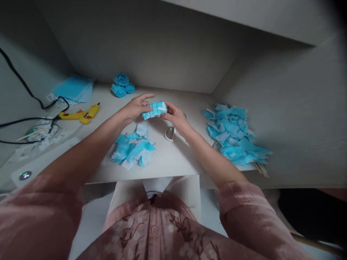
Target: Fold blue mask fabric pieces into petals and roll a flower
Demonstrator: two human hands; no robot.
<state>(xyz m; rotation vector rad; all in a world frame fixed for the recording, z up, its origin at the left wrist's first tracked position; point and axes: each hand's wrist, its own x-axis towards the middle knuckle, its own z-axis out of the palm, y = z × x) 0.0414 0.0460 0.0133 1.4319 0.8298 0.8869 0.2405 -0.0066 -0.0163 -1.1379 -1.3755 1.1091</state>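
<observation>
A folded strip of blue and white fabric [155,109], like face mask material, is held between both hands above the middle of the table. My left hand [137,107] pinches its left end between thumb and fingers, with the index finger raised. The right end sits in the fingers of my right hand [175,116]. Just below my right hand lie scissors [170,134], of which a pale handle loop shows; the rest is hidden under the hand. Nearer to me, a small pile of blue and white fabric pieces [133,148] rests by my left forearm.
Three rolled blue fabric roses [120,86] stand at the back. A yellow glue gun [85,113], black cables [18,80], a stack of blue face masks [74,89] and white scraps [45,139] occupy the left. A larger heap of blue pieces [230,128] with thin sticks [261,169] lies right.
</observation>
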